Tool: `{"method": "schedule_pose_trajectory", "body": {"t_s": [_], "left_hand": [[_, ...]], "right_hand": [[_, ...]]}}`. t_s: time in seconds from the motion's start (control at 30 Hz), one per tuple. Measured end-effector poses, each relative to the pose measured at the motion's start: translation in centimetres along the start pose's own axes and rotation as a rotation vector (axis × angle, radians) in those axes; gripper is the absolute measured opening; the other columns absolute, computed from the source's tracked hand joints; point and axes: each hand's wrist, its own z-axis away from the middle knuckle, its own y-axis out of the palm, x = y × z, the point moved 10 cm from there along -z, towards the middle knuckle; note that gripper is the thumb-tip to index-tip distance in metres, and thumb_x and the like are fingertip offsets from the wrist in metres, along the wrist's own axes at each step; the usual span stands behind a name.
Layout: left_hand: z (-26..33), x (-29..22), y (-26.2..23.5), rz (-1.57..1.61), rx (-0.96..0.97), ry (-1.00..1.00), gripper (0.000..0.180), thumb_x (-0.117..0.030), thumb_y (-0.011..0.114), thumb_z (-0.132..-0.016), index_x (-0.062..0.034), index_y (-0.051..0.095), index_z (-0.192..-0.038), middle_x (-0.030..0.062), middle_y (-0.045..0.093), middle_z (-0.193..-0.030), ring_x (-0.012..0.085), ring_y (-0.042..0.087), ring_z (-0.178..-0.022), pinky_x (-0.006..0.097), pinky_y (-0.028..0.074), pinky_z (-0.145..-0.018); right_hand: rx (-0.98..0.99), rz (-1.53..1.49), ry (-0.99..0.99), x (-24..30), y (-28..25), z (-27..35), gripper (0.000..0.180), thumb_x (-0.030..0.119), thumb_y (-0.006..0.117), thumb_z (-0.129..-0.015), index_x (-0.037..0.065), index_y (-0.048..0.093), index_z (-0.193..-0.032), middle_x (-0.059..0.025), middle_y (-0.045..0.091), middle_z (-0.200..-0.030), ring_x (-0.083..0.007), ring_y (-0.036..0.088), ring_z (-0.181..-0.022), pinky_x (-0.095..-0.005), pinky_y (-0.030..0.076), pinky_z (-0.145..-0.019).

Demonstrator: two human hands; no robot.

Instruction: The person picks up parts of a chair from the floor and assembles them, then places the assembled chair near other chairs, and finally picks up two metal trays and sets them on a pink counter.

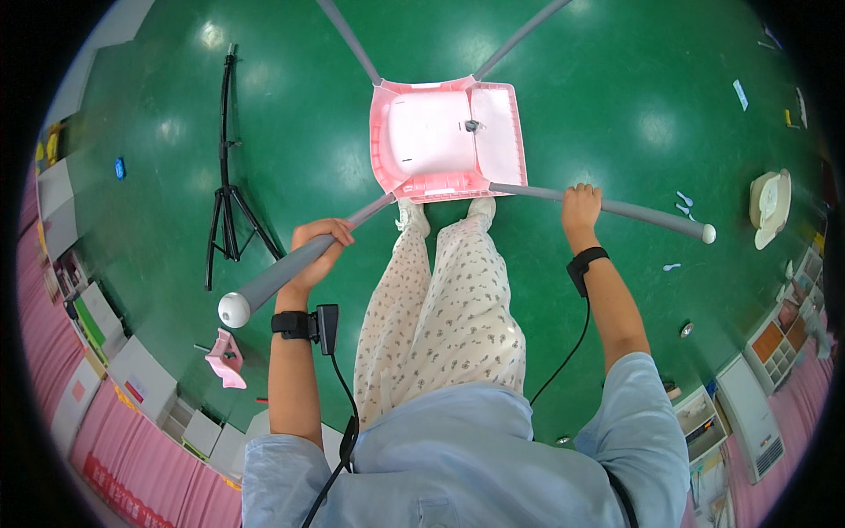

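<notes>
In front of my feet, an upturned pink child's chair [431, 132] rests on the green floor. Its four grey legs point up and outward, and the two near ones end in white caps. My left hand [319, 251] is closed around the near left leg [280, 277], below its capped end. Around the middle of the near right leg [647, 216] my right hand [582, 211] is wrapped. The two far legs [519, 40] stretch away past the upper edge, untouched. A small dark fitting [473, 126] shows on the underside, between the seat and a flat pale panel.
A black tripod [226, 158] is at the left, with a small blue object [120, 167] beyond it. A pink plastic part [227, 359] lies nearer me. To the right are white spoons [684, 204] and a cream basin [770, 207]. Shelves [783, 343] and pink curtains line the sides.
</notes>
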Motion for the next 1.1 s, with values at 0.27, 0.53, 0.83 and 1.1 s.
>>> {"method": "schedule_pose_trajectory", "body": {"t_s": [0.27, 0.53, 0.83, 1.1], "left_hand": [[0.3, 0.4, 0.2, 0.026, 0.005, -0.043, 0.008, 0.009, 0.049, -0.065, 0.0028, 0.054, -0.065, 0.0103, 0.059, -0.071, 0.0247, 0.058, -0.086, 0.034, 0.044, -0.082], [0.2, 0.4, 0.0, 0.029, 0.024, -0.040, 0.009, 0.009, 0.048, -0.065, 0.0028, 0.054, -0.068, 0.0104, 0.060, -0.075, 0.0244, 0.058, -0.091, 0.033, 0.043, -0.084], [4.3, 0.1, -3.2, 0.442, -0.461, -0.102, 0.014, 0.009, 0.057, -0.069, -0.0039, 0.050, -0.067, 0.0079, 0.060, -0.084, 0.0214, 0.056, -0.094, 0.033, 0.042, -0.085], [5.6, -0.4, -4.8, 0.493, -0.452, -0.033, 0.028, 0.016, 0.049, -0.062, -0.0082, 0.037, -0.064, 0.0007, 0.038, -0.073, 0.0151, 0.042, -0.076, 0.026, 0.035, -0.073]], "right_hand": [[-0.331, -0.077, -0.206, 0.5, -2.4, 2.2, 0.013, 0.009, 0.052, -0.075, 0.007, 0.062, -0.083, -0.0039, 0.055, -0.080, -0.0202, 0.050, -0.082, -0.0340, 0.037, -0.077], [-0.231, -0.049, -0.184, 0.9, -5.8, 3.6, 0.016, 0.010, 0.052, -0.076, 0.007, 0.060, -0.090, -0.0065, 0.056, -0.086, -0.0220, 0.051, -0.093, -0.0407, 0.032, -0.095], [-0.603, -0.596, 0.512, -21.2, -16.1, 16.2, 0.067, 0.031, 0.068, -0.074, 0.014, 0.035, -0.130, -0.0084, 0.036, -0.132, -0.0228, 0.037, -0.119, -0.0530, 0.028, -0.096], [-0.141, -2.190, 0.404, -18.7, -13.0, 11.3, 0.016, 0.018, 0.057, -0.086, 0.014, 0.048, -0.099, -0.0035, 0.055, -0.110, -0.0167, 0.044, -0.109, -0.0436, 0.033, -0.089]]}}
